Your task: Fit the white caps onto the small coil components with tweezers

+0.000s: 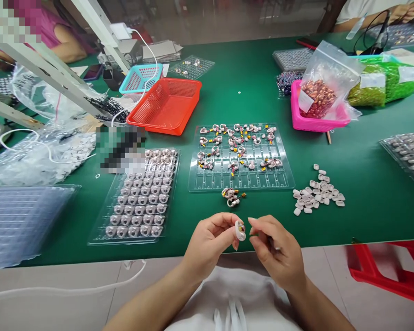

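Thumb and forefinger of the left hand (207,241) pinch a small white shell (240,231); its hollow side, with yellow and dark bits, is turned probably so that the inside faces the right hand (283,253). This right hand is half curled, thumb and fingertips slightly parted just beside the shell; I see nothing between them. Beyond, a small cluster of wired pieces (232,201) lies on the bench (227,101), near a clear tray (207,183) with more such pieces, seemingly for short reach. White caps (318,197) lie loosely to the right; to the left, a filled tray (100,236) perhaps keeps its parts separate.
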A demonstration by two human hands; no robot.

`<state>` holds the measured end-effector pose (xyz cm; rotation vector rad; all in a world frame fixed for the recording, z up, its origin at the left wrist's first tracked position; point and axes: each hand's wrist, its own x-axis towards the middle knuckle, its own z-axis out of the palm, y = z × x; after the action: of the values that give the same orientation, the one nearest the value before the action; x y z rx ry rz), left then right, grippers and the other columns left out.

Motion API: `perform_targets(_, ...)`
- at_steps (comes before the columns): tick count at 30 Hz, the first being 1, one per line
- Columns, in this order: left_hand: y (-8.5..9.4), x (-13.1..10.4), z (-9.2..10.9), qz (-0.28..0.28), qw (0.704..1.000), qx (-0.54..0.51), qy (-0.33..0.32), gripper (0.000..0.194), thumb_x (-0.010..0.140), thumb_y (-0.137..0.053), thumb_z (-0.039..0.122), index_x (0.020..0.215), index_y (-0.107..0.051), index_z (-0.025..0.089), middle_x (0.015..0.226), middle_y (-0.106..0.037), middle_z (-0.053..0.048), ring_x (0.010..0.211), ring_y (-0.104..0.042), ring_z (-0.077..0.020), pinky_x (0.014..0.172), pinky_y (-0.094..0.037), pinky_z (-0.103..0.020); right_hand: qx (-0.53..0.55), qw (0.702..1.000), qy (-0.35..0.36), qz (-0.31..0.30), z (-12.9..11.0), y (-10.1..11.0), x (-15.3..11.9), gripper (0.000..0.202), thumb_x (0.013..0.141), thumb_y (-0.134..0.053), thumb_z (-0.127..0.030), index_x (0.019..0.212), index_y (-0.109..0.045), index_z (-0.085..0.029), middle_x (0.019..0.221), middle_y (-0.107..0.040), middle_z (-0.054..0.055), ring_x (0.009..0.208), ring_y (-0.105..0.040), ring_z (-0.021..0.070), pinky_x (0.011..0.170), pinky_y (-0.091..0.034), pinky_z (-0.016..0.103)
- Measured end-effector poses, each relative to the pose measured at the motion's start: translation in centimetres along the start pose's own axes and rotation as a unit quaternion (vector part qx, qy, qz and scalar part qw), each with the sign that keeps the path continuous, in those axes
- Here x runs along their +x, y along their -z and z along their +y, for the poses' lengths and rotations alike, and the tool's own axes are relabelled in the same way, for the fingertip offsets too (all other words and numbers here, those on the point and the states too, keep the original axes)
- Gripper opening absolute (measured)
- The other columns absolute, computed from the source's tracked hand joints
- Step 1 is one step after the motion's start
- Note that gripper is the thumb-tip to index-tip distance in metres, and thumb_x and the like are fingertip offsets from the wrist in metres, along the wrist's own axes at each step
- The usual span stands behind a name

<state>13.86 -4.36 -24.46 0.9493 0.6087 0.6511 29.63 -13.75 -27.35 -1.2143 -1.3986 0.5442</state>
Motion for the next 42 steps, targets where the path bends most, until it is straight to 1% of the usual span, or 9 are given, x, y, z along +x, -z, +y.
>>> perform_targets(5, -0.6, 0.1, -0.1, 0.022, 1.0, -0.009, 0.005, 0.017, 0.081, -0.081, 0.029, 0.083, -0.074, 0.014, 0.07, -0.064, 0.001, 0.06, -0.055, -0.0069, 0.059, -0.046, -0.016, -0.072, 0.992, 0.099, -0.01, 0.3, -0.3, -0.3, 0.069, 0.09, -0.056, -0.002, 0.148, -0.046, -0.038, 0.104, -0.066, 0.007, 0.082, -0.065, 0.0178, 0.063, -0.054, 0.027)
perform_targets(14, -1.3, 0.2, -0.9, 0.052, 0.995, 0.087, -0.007, 0.015, 0.085, -0.077, 0.03, 0.089, -0.074, 0.017, 0.079, -0.069, 0.0, 0.066, -0.059, -0.0091, 0.065, -0.05, -0.017, -0.243, 0.949, 0.197, 0.04, 1.2, 0.4, -0.4, 0.058, 0.093, -0.051, -0.008, 0.148, -0.049, -0.025, 0.099, -0.069, 0.008, 0.074, -0.066, 0.015, 0.063, -0.054, 0.026)
perform_targets(18, -2.0, 0.4, -0.9, 0.055, 0.985, 0.161, -0.018, 0.015, 0.084, -0.076, 0.031, 0.09, -0.073, 0.017, 0.079, -0.07, -0.001, 0.07, -0.062, -0.012, 0.068, -0.053, -0.02, -0.217, 0.957, 0.187, 0.043, 0.9, 1.2, -0.9, 0.053, 0.091, -0.051, -0.007, 0.141, -0.055, -0.024, 0.097, -0.068, 0.007, 0.075, -0.066, 0.0148, 0.065, -0.055, 0.026)
perform_targets(22, -2.5, 1.0, -1.1, 0.015, 0.979, 0.203, -0.024, 0.016, 0.085, -0.071, 0.033, 0.088, -0.072, 0.017, 0.079, -0.07, -0.002, 0.073, -0.064, -0.0143, 0.069, -0.054, -0.022, -0.2, 0.973, 0.096, 0.061, 0.6, 4.6, -2.0, 0.038, 0.091, -0.054, -0.008, 0.122, -0.065, -0.027, 0.095, -0.068, 0.004, 0.075, -0.065, 0.0131, 0.063, -0.054, 0.023)
perform_targets(26, -2.5, 1.8, -1.5, -0.005, 0.975, 0.222, -0.012, 0.019, 0.088, -0.067, 0.034, 0.085, -0.071, 0.016, 0.086, -0.069, -0.004, 0.077, -0.064, -0.0151, 0.074, -0.054, -0.023, -0.349, 0.913, -0.055, 0.204, 1.2, 9.7, -2.3, 0.016, 0.095, -0.058, -0.019, 0.105, -0.07, -0.023, 0.096, -0.067, 0.004, 0.07, -0.061, 0.0141, 0.058, -0.049, 0.025)
perform_targets(29, -2.7, 2.3, -1.9, -0.01, 0.978, 0.208, 0.005, 0.018, 0.088, -0.067, 0.033, 0.087, -0.069, 0.016, 0.082, -0.068, -0.003, 0.074, -0.062, -0.0142, 0.071, -0.053, -0.023, -0.408, 0.892, -0.078, 0.176, 2.0, 11.8, -1.5, 0.017, 0.097, -0.057, -0.025, 0.101, -0.072, -0.021, 0.095, -0.067, 0.006, 0.072, -0.062, 0.0167, 0.061, -0.049, 0.028)
perform_targets(36, -3.8, 3.1, -2.2, -0.019, 0.986, 0.163, 0.0, 0.012, 0.087, -0.067, 0.027, 0.085, -0.068, 0.015, 0.078, -0.065, -0.001, 0.067, -0.056, -0.0119, 0.066, -0.05, -0.023, -0.49, 0.866, -0.068, 0.069, 4.1, 11.1, 0.9, 0.017, 0.095, -0.059, -0.024, 0.101, -0.074, -0.021, 0.097, -0.071, 0.004, 0.074, -0.067, 0.0171, 0.057, -0.045, 0.027)
perform_targets(39, -3.3, 3.1, -1.9, -0.013, 0.992, 0.124, 0.017, 0.012, 0.086, -0.07, 0.026, 0.083, -0.069, 0.014, 0.081, -0.065, -0.002, 0.066, -0.057, -0.0107, 0.067, -0.049, -0.023, -0.519, 0.851, -0.053, 0.065, 4.6, 11.1, 1.4, 0.017, 0.096, -0.056, -0.024, 0.098, -0.072, -0.021, 0.097, -0.07, 0.005, 0.074, -0.067, 0.018, 0.055, -0.044, 0.027)
perform_targets(42, -2.5, 2.9, -1.3, -0.027, 0.997, 0.062, 0.036, 0.017, 0.084, -0.075, 0.03, 0.082, -0.071, 0.013, 0.081, -0.065, -0.003, 0.065, -0.059, -0.0104, 0.066, -0.05, -0.023, -0.488, 0.867, -0.039, 0.097, 4.3, 10.9, 1.5, 0.018, 0.099, -0.052, -0.027, 0.097, -0.069, -0.02, 0.104, -0.068, 0.009, 0.086, -0.068, 0.0215, 0.061, -0.048, 0.028)
